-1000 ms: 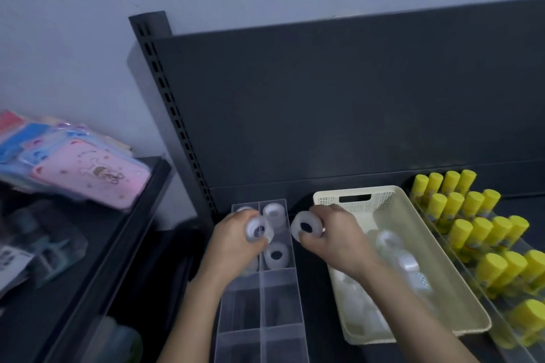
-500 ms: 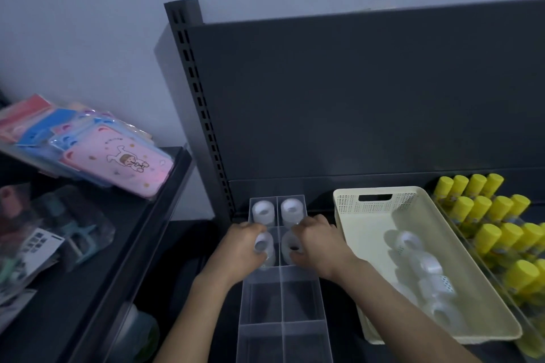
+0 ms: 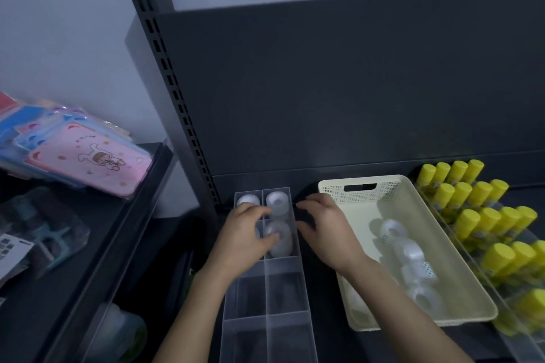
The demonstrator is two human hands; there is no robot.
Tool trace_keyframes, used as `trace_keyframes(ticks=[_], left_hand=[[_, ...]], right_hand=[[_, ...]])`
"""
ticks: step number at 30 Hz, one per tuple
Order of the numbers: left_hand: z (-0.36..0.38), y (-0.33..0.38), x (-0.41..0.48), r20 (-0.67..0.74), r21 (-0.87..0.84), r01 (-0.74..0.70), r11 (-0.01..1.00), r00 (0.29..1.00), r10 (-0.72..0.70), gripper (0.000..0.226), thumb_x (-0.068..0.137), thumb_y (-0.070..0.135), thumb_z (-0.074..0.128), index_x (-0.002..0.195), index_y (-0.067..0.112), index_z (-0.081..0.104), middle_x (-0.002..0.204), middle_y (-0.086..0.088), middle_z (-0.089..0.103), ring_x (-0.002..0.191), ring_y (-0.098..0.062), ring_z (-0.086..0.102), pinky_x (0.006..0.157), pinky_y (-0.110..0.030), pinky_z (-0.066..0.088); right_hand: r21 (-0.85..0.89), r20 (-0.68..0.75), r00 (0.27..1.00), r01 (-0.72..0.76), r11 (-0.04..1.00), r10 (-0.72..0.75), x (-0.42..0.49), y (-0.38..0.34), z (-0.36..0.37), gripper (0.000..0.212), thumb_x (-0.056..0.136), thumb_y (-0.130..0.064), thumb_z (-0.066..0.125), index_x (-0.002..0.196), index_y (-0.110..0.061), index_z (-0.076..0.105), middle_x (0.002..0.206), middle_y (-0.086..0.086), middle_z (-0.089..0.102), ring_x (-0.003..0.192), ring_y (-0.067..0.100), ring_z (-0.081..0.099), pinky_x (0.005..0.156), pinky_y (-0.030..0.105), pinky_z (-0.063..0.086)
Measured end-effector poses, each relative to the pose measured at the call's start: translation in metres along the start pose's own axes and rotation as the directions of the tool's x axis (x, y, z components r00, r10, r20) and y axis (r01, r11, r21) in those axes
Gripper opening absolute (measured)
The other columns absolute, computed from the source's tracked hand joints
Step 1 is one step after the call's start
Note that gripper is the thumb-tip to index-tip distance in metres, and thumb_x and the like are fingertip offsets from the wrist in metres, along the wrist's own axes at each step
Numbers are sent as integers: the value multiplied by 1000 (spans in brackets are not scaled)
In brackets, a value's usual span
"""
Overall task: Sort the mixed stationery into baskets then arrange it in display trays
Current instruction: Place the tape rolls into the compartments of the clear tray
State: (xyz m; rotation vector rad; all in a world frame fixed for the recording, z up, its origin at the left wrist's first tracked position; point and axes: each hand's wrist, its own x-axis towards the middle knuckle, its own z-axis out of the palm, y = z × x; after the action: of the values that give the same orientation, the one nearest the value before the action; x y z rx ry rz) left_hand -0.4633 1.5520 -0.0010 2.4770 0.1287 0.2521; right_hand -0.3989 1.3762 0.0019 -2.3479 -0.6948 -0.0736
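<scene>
Clear tape rolls (image 3: 278, 203) fill the far cells of the clear divided display tray (image 3: 287, 289) on a dark shelf (image 3: 324, 298); I count two rolls plainly in the back pair of cells and one large roll (image 3: 278, 240) in the right cell behind them. My left hand (image 3: 243, 240) covers the cell beside it, thumb against that large roll, the grip curled over whatever lies beneath; I cannot tell if it pinches anything. My right hand (image 3: 326, 233) rests between the tray and the cream basket (image 3: 442, 247), fingers bent down and holding nothing that I can see. Four near cells of the tray stand bare. The basket, just right of the tray, holds about four or five more rolls (image 3: 413, 256) in a loose line; blur stops an exact count. Further right, a clear tray (image 3: 460, 247) carries yellow-capped glue sticks (image 3: 472, 194) upright in rows, roughly twenty in view. Behind rises the shelf's dark back panel (image 3: 354, 82) with a slotted upright (image 3: 174, 91) against a pale wall (image 3: 73, 23). To the left, a neighbouring shelf (image 3: 124, 230) bears a stack of pink and blue packets (image 3: 88, 162)
</scene>
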Motion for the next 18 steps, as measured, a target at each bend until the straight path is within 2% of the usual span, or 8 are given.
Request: trace_keyframes(ticks=[3,5,6,8,10,13,15,18], left_hand=[[13,34,4,48,-23,-101,995,994,102,40,79,32,71,117,26,61,108,17,51,102,1,51,80,-3,34],[27,58,5,145,-46,-167,985,974,172,41,80,31,71,119,27,60,105,17,52,98,1,54,76,-3,36],[36,70,6,198,-43,-212,976,956,217,42,80,30,70,121,27,59,108,15,54,100,-2,54,78,-6,38],[56,90,11,321,14,-283,959,910,263,45,82,31,66,126,25,55,120,9,54,111,-10,51,92,-22,42],[73,103,17,439,202,-355,913,866,239,47,83,32,63,129,26,52,127,4,54,118,-18,47,98,-36,34],[89,112,25,507,450,-463,763,836,208,30,82,19,58,112,18,57,109,-3,58,111,-27,47,103,-44,18],[94,114,29,552,511,-508,693,812,188,18,84,13,55,102,15,57,98,-4,56,106,-28,45,111,-52,10],[98,121,39,652,507,-552,662,748,124,11,85,11,52,94,17,54,86,-1,49,93,-24,46,110,-51,13]], right_hand=[[91,-131,981,-134,987,146,-17,22,-28,31,86,-9,62,117,-10,63,120,7,56,88,17,59,83,20,45],[107,-160,949,-256,961,271,-31,45,-44,28,87,-9,61,114,-11,65,114,5,62,78,10,57,73,15,41],[90,-155,932,-317,944,328,-38,56,-50,26,86,-10,62,112,-12,66,110,3,65,76,8,56,70,15,38],[52,-132,904,-403,914,406,-51,72,-57,24,85,-11,63,108,-13,68,102,1,70,76,10,57,68,18,36],[36,-116,895,-428,903,430,-61,81,-59,22,83,-9,62,104,-13,70,95,2,71,79,16,62,67,20,37],[23,-120,900,-420,907,420,-69,85,-60,20,83,-8,61,98,-15,71,88,2,72,81,20,65,64,22,39],[27,-140,903,-408,913,407,-70,86,-63,18,82,-6,60,95,-12,71,86,3,72,79,21,65,63,22,40],[13,-136,908,-398,917,396,-70,88,-69,13,82,-4,58,89,-6,70,82,9,71,76,26,64,68,31,44]])
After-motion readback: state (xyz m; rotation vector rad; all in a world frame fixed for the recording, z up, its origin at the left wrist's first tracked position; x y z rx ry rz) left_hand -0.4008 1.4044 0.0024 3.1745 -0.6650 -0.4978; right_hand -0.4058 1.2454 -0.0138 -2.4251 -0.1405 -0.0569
